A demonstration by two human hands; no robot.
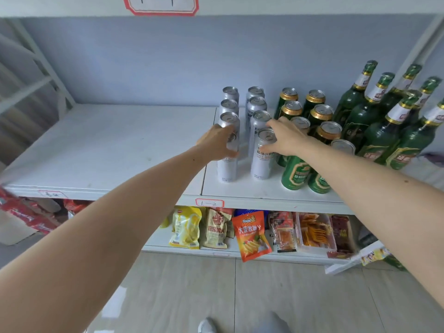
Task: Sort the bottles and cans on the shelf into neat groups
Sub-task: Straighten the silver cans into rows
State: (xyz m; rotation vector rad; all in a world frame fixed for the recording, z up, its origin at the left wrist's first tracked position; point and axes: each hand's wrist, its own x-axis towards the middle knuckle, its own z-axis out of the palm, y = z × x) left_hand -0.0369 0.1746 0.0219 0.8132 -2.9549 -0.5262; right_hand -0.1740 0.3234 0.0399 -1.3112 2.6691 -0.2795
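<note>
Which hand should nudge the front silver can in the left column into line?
Left. The left hand already wraps the front tall silver can in the left column. The right hand rests on the neighbouring column's front silver can, so it would have to cross over.

You see silver cans (pixel 257 109) upright, two rows, shelf (pixel 108 150) middle | green cans (pixel 320 114) upright, two rows, just right of them | green bottles (pixel 374 116) clustered, far right
</note>
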